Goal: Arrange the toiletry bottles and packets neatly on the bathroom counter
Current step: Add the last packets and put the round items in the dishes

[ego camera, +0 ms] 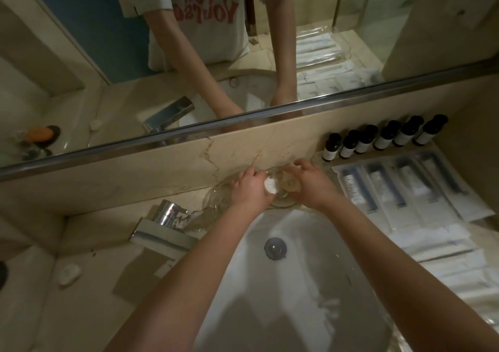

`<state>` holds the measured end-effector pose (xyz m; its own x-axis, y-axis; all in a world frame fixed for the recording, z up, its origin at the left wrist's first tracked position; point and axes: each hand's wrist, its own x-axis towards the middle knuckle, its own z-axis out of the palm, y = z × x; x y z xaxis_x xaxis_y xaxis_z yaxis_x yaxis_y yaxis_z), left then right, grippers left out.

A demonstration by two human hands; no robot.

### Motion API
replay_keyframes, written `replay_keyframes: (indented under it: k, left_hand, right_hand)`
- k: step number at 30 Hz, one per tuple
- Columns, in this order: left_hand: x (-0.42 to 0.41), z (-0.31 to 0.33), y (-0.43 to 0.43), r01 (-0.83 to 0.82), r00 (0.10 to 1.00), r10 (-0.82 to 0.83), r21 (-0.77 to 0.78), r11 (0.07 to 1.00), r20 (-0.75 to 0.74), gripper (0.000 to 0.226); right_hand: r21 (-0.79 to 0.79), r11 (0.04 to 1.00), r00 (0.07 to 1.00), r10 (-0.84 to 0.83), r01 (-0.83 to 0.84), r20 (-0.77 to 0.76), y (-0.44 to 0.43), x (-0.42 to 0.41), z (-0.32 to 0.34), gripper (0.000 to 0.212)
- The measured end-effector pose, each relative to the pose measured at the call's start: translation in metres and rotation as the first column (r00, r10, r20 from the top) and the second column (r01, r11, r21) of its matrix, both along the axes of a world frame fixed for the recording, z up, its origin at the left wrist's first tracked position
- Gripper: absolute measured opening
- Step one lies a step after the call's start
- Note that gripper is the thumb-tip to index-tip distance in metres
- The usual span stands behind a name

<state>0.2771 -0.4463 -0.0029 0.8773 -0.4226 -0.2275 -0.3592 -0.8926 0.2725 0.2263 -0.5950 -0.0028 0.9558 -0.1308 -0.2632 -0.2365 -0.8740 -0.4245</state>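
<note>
Both my hands meet over clear glass dishes (216, 199) on the counter ledge behind the sink. My left hand (249, 187) holds a small round white packet (270, 186) above a glass dish. My right hand (310, 183) grips the rim of the same glass dish (283, 202). Several dark toiletry bottles (383, 138) with white labels stand in a row against the backsplash at the right. Several clear and white packets (405, 187) lie side by side on the counter below the bottles.
A white sink basin (297, 270) with a metal drain (275, 247) lies under my arms. A chrome tap (167, 222) stands to the left. A small white soap (68, 272) rests on the left counter. A mirror (108, 54) runs along the back wall.
</note>
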Motion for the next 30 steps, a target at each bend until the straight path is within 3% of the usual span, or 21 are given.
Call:
replay_keyframes:
  k: [7,14,21,30]
  left_hand:
    - [-0.041,0.052,0.058,-0.023,0.982,0.035,-0.068,0.997,0.184,0.044]
    - [-0.103,0.072,0.153,-0.178,0.958,0.214,-0.188,0.966,0.19,0.044]
    - [-0.15,0.057,0.265,-0.394,0.902,0.408,-0.12,0.911,0.142,0.048]
    - [-0.176,0.028,0.399,-0.655,0.755,0.655,0.002,0.755,0.023,0.055]
  right_hand:
    - [0.01,1.0,0.966,-0.011,0.009,0.26,0.035,-0.035,0.034,0.053]
    - [0.053,0.99,0.893,0.092,-0.128,0.44,0.113,-0.073,0.063,0.041]
    - [0.02,0.92,0.841,0.35,-0.392,0.412,0.224,-0.098,0.064,0.041]
    - [0.019,0.796,0.779,0.588,-0.605,0.218,0.357,-0.07,0.05,0.045]
